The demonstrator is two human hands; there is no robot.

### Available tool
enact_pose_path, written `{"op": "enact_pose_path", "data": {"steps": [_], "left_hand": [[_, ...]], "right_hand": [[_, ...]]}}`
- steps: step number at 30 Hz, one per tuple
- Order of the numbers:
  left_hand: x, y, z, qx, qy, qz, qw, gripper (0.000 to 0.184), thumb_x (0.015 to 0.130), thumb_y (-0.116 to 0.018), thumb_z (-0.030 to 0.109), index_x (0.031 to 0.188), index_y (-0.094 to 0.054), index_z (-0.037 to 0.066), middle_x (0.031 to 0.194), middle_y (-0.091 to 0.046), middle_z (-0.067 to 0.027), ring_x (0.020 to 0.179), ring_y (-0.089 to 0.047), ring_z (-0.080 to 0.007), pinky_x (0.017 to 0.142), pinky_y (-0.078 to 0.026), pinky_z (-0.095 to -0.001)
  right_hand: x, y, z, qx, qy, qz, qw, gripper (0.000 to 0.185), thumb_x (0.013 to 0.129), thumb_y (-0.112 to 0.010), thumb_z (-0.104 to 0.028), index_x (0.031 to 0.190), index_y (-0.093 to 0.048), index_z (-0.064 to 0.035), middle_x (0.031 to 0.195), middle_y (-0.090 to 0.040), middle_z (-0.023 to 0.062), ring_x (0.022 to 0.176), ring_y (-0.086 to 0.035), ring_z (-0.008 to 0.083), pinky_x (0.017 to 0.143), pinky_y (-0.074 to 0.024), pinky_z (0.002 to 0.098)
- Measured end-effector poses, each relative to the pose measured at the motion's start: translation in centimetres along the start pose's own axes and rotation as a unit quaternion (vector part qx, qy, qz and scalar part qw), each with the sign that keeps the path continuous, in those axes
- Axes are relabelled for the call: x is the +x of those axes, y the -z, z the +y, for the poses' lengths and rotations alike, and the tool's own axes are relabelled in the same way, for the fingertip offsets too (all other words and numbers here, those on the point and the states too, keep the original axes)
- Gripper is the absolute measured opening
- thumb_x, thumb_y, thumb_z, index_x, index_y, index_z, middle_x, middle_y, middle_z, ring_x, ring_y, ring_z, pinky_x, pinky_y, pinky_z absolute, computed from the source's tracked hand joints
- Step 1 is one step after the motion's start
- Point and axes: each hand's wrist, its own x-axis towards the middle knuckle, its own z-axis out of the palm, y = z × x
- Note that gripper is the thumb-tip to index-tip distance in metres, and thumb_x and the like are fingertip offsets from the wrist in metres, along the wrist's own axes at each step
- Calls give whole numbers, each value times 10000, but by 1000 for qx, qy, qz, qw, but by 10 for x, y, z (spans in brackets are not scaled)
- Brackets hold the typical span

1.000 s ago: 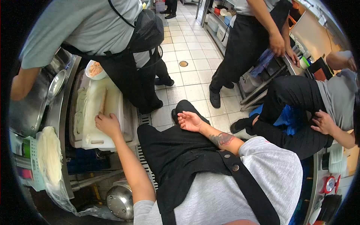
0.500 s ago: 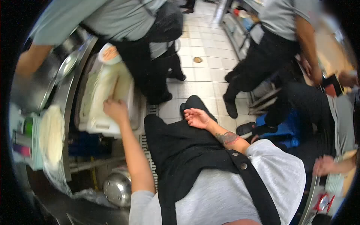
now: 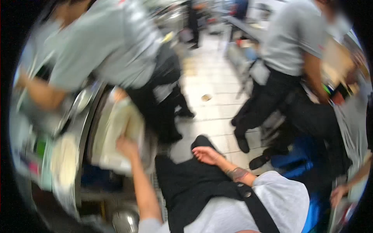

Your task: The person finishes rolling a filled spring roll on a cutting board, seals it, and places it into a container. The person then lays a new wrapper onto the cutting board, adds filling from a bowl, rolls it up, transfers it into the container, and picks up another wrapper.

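My left hand (image 3: 127, 147) reaches down at the near end of a long whitish container (image 3: 112, 161), its fingers closed and blurred. A brown stick-like piece (image 3: 128, 120) runs away from them along the container; its far end is hard to make out. My right hand (image 3: 206, 155) is held above my black apron (image 3: 190, 176), palm turned up. Its fingers are loosely bent and apart, with nothing in them. A small bowl with orange contents (image 3: 119, 95) sits at the container's far end, partly blurred.
A pale flat mass (image 3: 65, 160) lies on the left beside a steel counter edge (image 3: 82, 143). One co-worker (image 3: 108, 50) leans over that counter; another (image 3: 289, 42) stands at the right. White floor tiles (image 3: 210, 120) run between them. A metal pot (image 3: 125, 221) is low at left.
My view has tilted upward, so the scene sits lower and is more blurred. The left co-worker's arm and torso show more fully. My left hand stays at the container; my right hand stays bent-fingered.
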Motion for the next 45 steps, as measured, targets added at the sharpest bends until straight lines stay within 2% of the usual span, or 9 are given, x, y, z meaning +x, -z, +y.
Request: {"op": "enact_pose_path", "data": {"steps": [3, 8, 14, 16, 18, 20, 27, 32, 45], "left_hand": [[5, -5, 0, 95, -13, 10, 995, 486, 833, -628, 229, 1246, -556, -19, 1219, -592, -197, 1147, -548, -357, 1006, -389, -529], [-4, 42, 27, 99, 46, -69, 992, 595, 872, -637, 277, 1386, -458, 37, 1350, -504, -188, 1298, -465, -353, 1082, -278, -657], [-8, 22, 18, 20, -45, 107, 993, 601, 876, -640, 245, 1428, -430, 136, 1425, -473, -122, 1387, -380, -312, 1083, -277, -661], [-7, 18, 16, -13, -77, 125, 989, 584, 880, -638, 240, 1421, -439, 144, 1440, -466, -108, 1389, -381, -311, 1081, -282, -659], [-7, 13, 17, -40, -90, 141, 985, 569, 883, -633, 232, 1414, -448, 145, 1439, -468, -102, 1381, -390, -312, 1077, -291, -651], [-8, 11, 13, -53, -91, 154, 983, 556, 885, -626, 222, 1408, -457, 139, 1423, -478, -103, 1365, -407, -317, 1072, -306, -637], [-32, 44, 37, -164, -111, 149, 969, 496, 867, -630, 210, 1337, -535, 84, 1366, -491, -177, 1292, -436, -387, 1085, -317, -548], [-37, 45, 20, -169, -85, 85, 978, 614, 823, -688, 230, 1366, -495, 18, 1404, -462, -223, 1329, -400, -389, 1121, -283, -520], [-82, 71, 69, -277, -48, 87, 956, 482, 752, -678, 55, 1214, -553, 5, 1240, -514, -187, 1206, -460, -422, 1037, -366, -526]], "right_hand": [[-26, -49, -42, -361, 201, 217, 884, 301, 908, -694, -225, 1112, -672, -5, 901, -656, 37, 816, -609, 127, 719, -514, 274], [-145, -142, -132, -729, 401, 411, 372, 809, 763, -795, -313, 1423, -416, -40, 1402, -422, 244, 1291, -422, 423, 1101, -340, 476], [-189, -210, -72, -773, 425, 259, 394, 854, 793, -757, -411, 1465, -394, -28, 1546, -272, 267, 1442, -192, 501, 1151, -199, 587], [-183, -218, -64, -823, 450, 141, 315, 683, 767, -810, -371, 1367, -532, -198, 1549, -304, 213, 1459, -229, 432, 1157, -237, 537], [-165, -227, -154, -677, 679, 274, 71, 754, 771, -814, -325, 1409, -432, -201, 1546, -307, 156, 1462, -242, 365, 1148, -267, 499], [-229, -282, -213, -588, 683, 420, 111, 1067, 831, -727, -507, 1551, -102, -28, 1607, -147, 189, 1473, -197, 308, 1151, -268, 480], [-196, -331, -207, -622, 746, 238, 2, 1037, 814, -720, -525, 1534, -194, 4, 1580, -187, 246, 1453, -241, 383, 1147, -248, 525], [-152, -313, -191, -496, 803, 238, 229, 987, 827, -763, -431, 1509, -224, 38, 1575, -227, 220, 1429, -313, 346, 1099, -347, 457], [-122, -266, -185, -557, 759, 185, 281, 740, 891, -724, -222, 1455, -324, 41, 1503, -381, 189, 1385, -378, 336, 1034, -442, 485]]}}
